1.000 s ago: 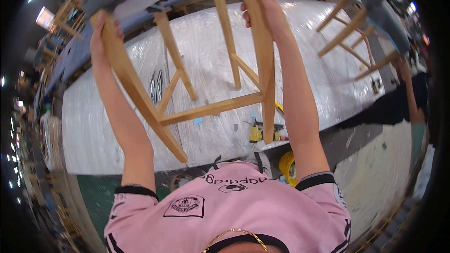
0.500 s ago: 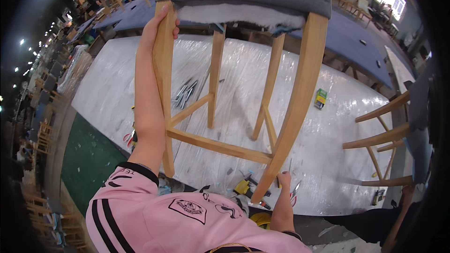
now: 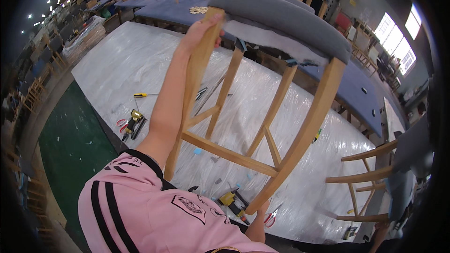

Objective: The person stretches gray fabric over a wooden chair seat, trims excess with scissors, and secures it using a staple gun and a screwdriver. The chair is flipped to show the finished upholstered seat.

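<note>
A wooden chair (image 3: 229,153) with a grey padded seat and back (image 3: 281,16) is tilted in front of me, over a table covered with clear plastic film (image 3: 117,56). My left hand (image 3: 204,32) is closed round the upper part of its left leg, just below the grey padding. Beside the lower end of the right front leg, my right hand (image 3: 262,210) grips the wood; the leg hides most of its fingers. White lining hangs under the padding. Near my right hand lie a yellow-and-black nail gun (image 3: 230,200) and red-handled pliers (image 3: 270,219).
Another nail gun (image 3: 136,119), red-handled pliers (image 3: 123,123) and a yellow screwdriver (image 3: 139,95) lie left on the table. A second chair (image 3: 361,176) stands at the right, a person's arm (image 3: 380,234) near it. Beyond runs a blue-covered table (image 3: 180,7).
My view has shifted, and the chair sits further right at its top and leans more. My right hand is now against the leg's lower end, having been slightly to its right.
</note>
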